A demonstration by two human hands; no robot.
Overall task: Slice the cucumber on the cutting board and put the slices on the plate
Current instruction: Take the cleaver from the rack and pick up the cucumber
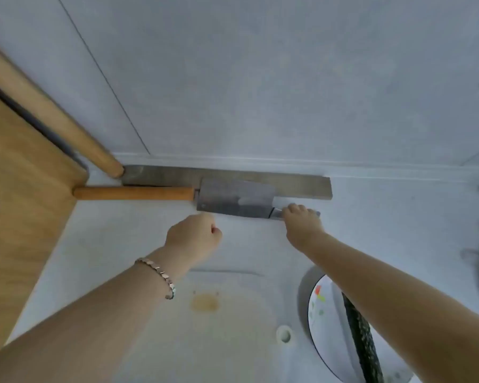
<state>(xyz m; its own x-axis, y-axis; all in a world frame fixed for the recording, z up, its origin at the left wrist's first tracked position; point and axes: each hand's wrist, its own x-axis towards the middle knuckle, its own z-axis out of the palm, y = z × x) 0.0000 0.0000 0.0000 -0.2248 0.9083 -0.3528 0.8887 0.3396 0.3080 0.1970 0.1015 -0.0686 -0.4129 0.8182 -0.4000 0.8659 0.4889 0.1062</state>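
A dark green cucumber (360, 337) lies on a white patterned plate (322, 316) at the lower right, partly hidden by my right forearm. A pale, stained cutting board (219, 344) with a hanging hole sits on the counter in front of me. Near the back wall lies a steel cleaver (234, 199). My right hand (302, 221) grips its metal handle at the blade's right end. My left hand (195, 236) hovers just left of it above the counter, curled into a fist that holds nothing.
A long flat steel blade (302, 186) lies against the wall behind the cleaver. A wooden handle (133, 193) extends left from the cleaver's blade. A wooden rod (53, 111) and a large wooden board (20, 203) lean at the left.
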